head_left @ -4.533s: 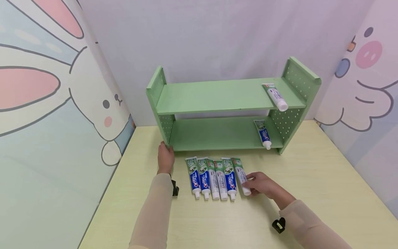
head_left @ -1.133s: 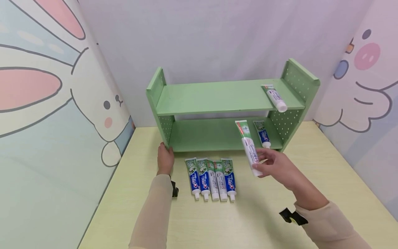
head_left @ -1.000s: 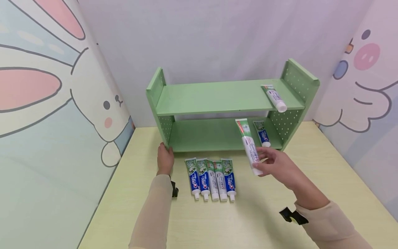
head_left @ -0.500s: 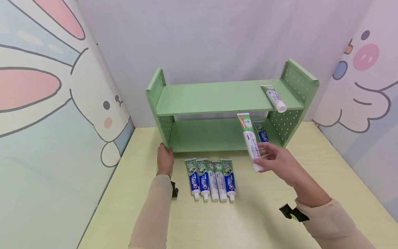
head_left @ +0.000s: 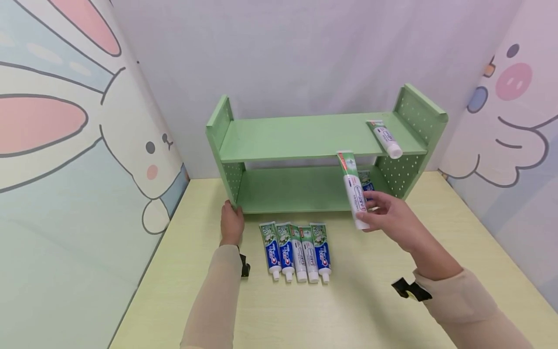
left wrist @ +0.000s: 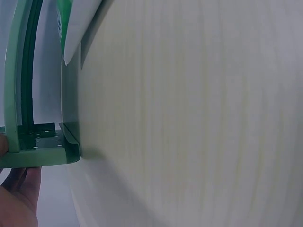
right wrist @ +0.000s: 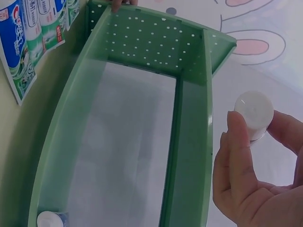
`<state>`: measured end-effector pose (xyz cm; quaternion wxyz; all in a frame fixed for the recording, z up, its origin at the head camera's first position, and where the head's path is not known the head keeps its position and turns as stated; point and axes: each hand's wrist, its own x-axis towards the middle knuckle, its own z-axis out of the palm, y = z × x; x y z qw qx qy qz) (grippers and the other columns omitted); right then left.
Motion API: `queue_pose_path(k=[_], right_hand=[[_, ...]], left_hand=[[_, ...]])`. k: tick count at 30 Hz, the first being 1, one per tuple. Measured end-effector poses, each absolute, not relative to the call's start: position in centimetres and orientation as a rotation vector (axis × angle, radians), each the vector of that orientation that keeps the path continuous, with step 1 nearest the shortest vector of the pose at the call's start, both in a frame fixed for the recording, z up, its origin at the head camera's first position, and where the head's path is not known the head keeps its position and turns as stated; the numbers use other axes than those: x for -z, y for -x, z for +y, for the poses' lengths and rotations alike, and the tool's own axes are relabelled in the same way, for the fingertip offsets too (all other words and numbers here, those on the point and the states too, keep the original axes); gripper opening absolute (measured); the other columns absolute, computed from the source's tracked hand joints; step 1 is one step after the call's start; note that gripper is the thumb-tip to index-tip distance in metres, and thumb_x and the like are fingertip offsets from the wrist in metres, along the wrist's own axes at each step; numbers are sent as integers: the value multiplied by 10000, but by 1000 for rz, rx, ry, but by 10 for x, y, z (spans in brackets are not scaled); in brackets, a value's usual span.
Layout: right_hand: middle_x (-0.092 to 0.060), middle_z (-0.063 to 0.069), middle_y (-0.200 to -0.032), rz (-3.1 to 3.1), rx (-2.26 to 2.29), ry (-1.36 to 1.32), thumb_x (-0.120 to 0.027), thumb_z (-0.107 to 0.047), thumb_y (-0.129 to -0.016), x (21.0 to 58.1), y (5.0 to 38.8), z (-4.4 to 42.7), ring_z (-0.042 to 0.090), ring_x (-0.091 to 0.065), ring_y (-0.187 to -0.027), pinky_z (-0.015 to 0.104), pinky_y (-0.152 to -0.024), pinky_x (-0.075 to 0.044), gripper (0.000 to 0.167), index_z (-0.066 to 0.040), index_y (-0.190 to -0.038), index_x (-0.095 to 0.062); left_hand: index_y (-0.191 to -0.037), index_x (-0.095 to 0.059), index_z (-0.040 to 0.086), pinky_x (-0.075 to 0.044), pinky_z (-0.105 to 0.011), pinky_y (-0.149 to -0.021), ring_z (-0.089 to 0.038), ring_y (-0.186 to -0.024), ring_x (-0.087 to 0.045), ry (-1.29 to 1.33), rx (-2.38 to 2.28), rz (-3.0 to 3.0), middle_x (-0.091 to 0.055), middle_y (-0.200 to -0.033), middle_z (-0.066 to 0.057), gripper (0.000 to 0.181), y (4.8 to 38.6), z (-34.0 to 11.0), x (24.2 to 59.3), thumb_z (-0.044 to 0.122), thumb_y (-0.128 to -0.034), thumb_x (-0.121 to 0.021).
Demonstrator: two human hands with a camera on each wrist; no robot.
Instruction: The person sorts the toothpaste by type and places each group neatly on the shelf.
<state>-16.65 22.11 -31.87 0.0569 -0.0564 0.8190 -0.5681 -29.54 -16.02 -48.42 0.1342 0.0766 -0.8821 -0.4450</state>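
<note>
Pinching a white-and-green tube [head_left: 354,189] near its white cap [right wrist: 254,109], I hold it between the thumb and fingers of my right hand [head_left: 394,218], a little past 3 o'clock in the head view. The tube is tilted, its flat end toward a point between 11 and 12 o'clock, its cap between 5 and 6. From above, that flat end overlaps the front edge of the upper shelf [head_left: 283,135]; whether the 2 touch I cannot tell.

My left hand [head_left: 232,224] grips the green rack [head_left: 224,167] at its 8 o'clock corner, digits on both sides of the side panel's edge.

Beyond the held tube, at 1 o'clock from it, a matching tube [head_left: 385,139] lies on the upper shelf, cap poking past the front edge. Below, on the lower shelf [head_left: 287,189], a blue-and-green tube [head_left: 367,179] is partly hidden behind my grip.

On the pale table [head_left: 279,320], at 6 o'clock from the rack, 5 tubes [head_left: 299,252] lie side by side, caps toward 6 o'clock: 2 blue-and-green, 2 white-and-green, then 1 more blue-and-green. Each beige sleeve [head_left: 213,295] of mine has a black mount [head_left: 411,290] at the wrist. A cartoon rabbit [head_left: 135,126] fills the wall at 9 o'clock.
</note>
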Motion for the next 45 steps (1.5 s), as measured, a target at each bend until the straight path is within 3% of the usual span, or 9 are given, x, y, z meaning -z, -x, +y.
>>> queue_pose_path(k=[45], right_hand=[[-517,213,-1259,2538,1788,59,-674,-155,-943,280,222,195,305,-569,-1029,310,-754,-567,620,-24,-1477,-389]], left_hand=[[-1404,-329,-94,-407,-513,-996,-413,-1192,-483,-206,1298,-2546,-469,-1253,-270,451,296,-161,486,134,-1037,-459]])
